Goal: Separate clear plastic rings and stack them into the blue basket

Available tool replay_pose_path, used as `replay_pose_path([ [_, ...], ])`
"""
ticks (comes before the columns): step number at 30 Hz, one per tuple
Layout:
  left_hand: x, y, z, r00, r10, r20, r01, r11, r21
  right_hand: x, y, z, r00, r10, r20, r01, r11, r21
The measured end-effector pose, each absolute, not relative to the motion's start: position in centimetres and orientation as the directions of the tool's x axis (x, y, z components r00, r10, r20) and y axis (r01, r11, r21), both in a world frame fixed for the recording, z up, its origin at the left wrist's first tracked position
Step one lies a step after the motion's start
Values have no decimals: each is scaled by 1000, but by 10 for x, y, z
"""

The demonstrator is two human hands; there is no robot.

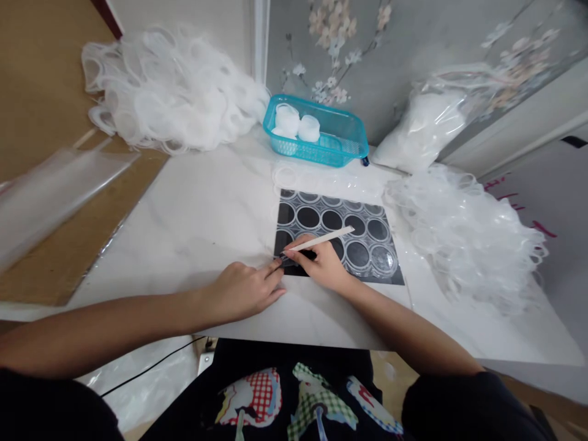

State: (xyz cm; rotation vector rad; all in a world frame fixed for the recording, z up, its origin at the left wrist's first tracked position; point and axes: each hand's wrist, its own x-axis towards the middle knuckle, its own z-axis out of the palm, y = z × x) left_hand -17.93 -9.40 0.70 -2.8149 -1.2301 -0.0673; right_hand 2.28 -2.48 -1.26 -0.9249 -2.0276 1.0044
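Pinching the stick (pixel 325 236), the right hand (pixel 323 264) holds it slanting up rightward over the sheet (pixel 309 217). Its lower tip is near the left hand (pixel 250 288), whose grasp I cannot tell.

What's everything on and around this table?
marble-patterned tabletop: one, white, centre
rectangular sheet with pale circles: one, black, on tabletop
thin flat stick: one, off-white, above sheet
thin plastic ring piles: two, translucent white, left and right
rectangular plastic basket: one, teal, tabletop's back
round bundles: at least three, white, in basket
clear plastic bag: one, white contents, back right
flat board: one, brown, far left
flower-patterned wall: one, grey, back
patchwork garment: one, black, bottom
left hand: one, bare, fingers at sheet's left edge
right hand: one, bare, fingers gripping stick
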Motion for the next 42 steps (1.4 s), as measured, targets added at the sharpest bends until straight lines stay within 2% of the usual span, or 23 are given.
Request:
replay_pose_path([
  [2, -178, -92, 11, 638, 770, 5, 768, -637, 64, 29, -27, -15, -579, 737, 348, 308, 593, -744],
  [4, -178, -90, 16, 608, 792, -54, 789, -596, 152, 35, -31, -16, -705, 585, 400, 307, 761, -572],
  [6, -178, -88, 21, 588, 803, -97, 801, -561, 207, 39, -36, -15, -809, 443, 387, 290, 873, -393],
  [8, -178, -87, 25, 567, 813, -135, 815, -528, 238, 38, -36, -11, -841, 404, 359, 296, 900, -320],
  [10, -179, -86, 27, 548, 820, -164, 825, -499, 265, 33, -24, -6, -709, 546, 447, 353, 823, -444],
  [12, -180, -85, 27, 541, 821, -181, 826, -478, 300, 29, 0, 0, -383, 755, 533, 389, 655, -648],
  [13, -181, -84, 27, 541, 821, -185, 823, -471, 318, 29, 14, 4, -195, 816, 543, 383, 574, -724],
  [15, -184, -84, 23, 545, 821, -169, 813, -469, 344, 33, 36, 11, 96, 842, 530, 349, 470, -811],
  [17, -186, -85, 17, 560, 825, -81, 791, -503, 347, 44, 42, 15, 176, 859, 480, 304, 416, -857],
  [19, -187, -85, 10, 604, 792, 88, 735, -597, 322, 56, 26, 14, 68, 910, 408, 321, 367, -873],
  [21, -185, -85, 3, 658, 708, 255, 665, -706, 244, 65, -1, 8, -144, 939, 311, 400, 343, -850],
  [23, -180, -85, -1, 705, 632, 324, 620, -770, 151, 69, -26, 0, -255, 940, 225, 430, 319, -845],
  [26, -171, -83, -2, 742, 633, 220, 632, -770, 84, 68, -45, -10, -312, 932, 182, 399, 303, -865],
  [29, -166, -81, -1, 744, 664, 72, 662, -748, 51, 65, -45, -13, -330, 927, 180, 392, 308, -867],
  [31, -165, -80, 0, 742, 669, 26, 668, -743, 43, 64, -42, -13, -333, 924, 187, 390, 316, -865],
  [38, -165, -79, -1, 731, 682, -29, 681, -726, 98, 63, -40, -14, -323, 920, 222, 388, 343, -855],
  [42, -163, -79, 1, 699, 713, -64, 711, -681, 177, 65, -44, -16, -358, 893, 273, 468, 425, -775],
])
